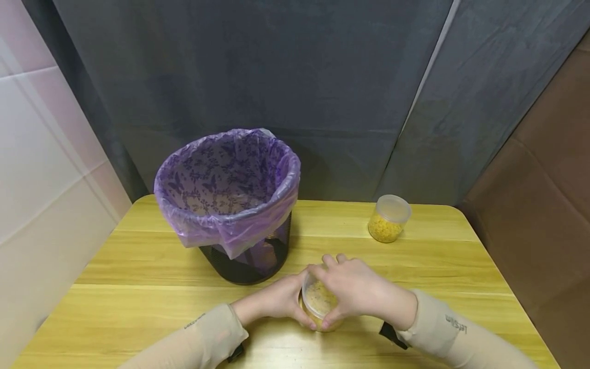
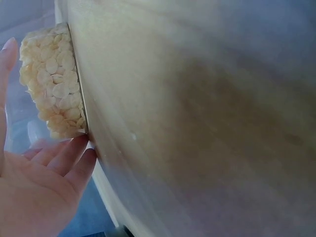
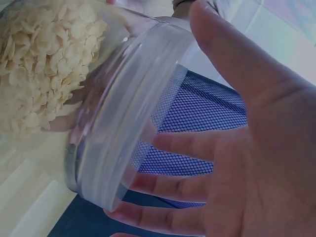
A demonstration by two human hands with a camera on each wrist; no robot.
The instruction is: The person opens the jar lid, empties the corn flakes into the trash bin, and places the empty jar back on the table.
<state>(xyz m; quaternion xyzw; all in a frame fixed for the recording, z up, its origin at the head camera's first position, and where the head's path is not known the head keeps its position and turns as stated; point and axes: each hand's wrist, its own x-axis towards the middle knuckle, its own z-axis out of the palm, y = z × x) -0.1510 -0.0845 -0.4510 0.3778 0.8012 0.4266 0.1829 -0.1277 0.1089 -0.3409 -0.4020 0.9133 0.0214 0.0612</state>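
Observation:
A clear plastic jar (image 2: 54, 79) of pale yellow flakes stands on the wooden table, close to its front. My left hand (image 1: 278, 297) holds the jar from the left side, fingertips low by its base in the left wrist view. On top sits a translucent screw lid (image 3: 128, 113). My right hand (image 1: 357, 289) grips this lid from the right, with its thumb on the near side and fingers over the far side. In the right wrist view, the fingertips reach the lid's rim. The right hand covers part of the lid in the head view.
A black mesh bin (image 1: 244, 264) lined with a purple patterned bag (image 1: 221, 205) stands left of the hands. Toward the back right is a second jar (image 1: 388, 219) of yellow flakes with its lid on. Dark curtains (image 1: 258, 77) hang behind the table (image 1: 442, 256).

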